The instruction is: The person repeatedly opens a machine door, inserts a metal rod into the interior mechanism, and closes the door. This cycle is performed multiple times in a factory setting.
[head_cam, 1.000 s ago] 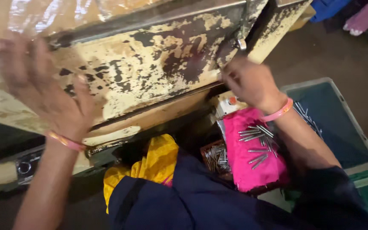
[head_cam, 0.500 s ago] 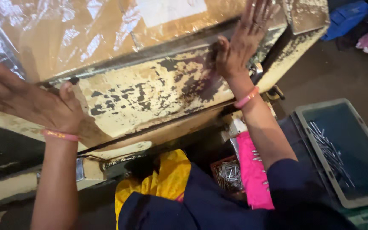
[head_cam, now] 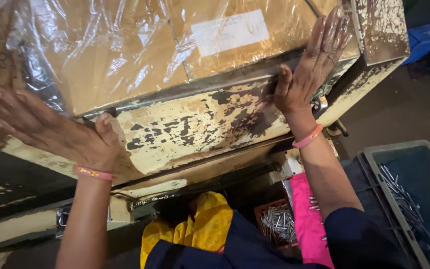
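A brown cardboard box [head_cam: 140,55] wrapped in clear plastic film sits on a worn cream-painted metal bench [head_cam: 190,129] with flaking dark patches. My left hand [head_cam: 51,132] lies flat, fingers spread, against the box's left near side and the bench edge. My right hand [head_cam: 312,65] presses flat on the box's right near corner, thumb at its lower edge. Each wrist carries a pink band. A white paper label [head_cam: 230,31] is stuck on top of the box under the film.
A grey plastic crate [head_cam: 374,154] with several metal pins stands at lower right. A small brown tray of pins [head_cam: 277,221] sits below the bench beside a pink cloth [head_cam: 307,219]. Yellow fabric [head_cam: 207,226] covers my lap. A blue crate [head_cam: 426,35] is at far right.
The view has tilted up, bringing the plastic-wrapped box into sight. Both hands have moved up from the bench face onto the box's near side.
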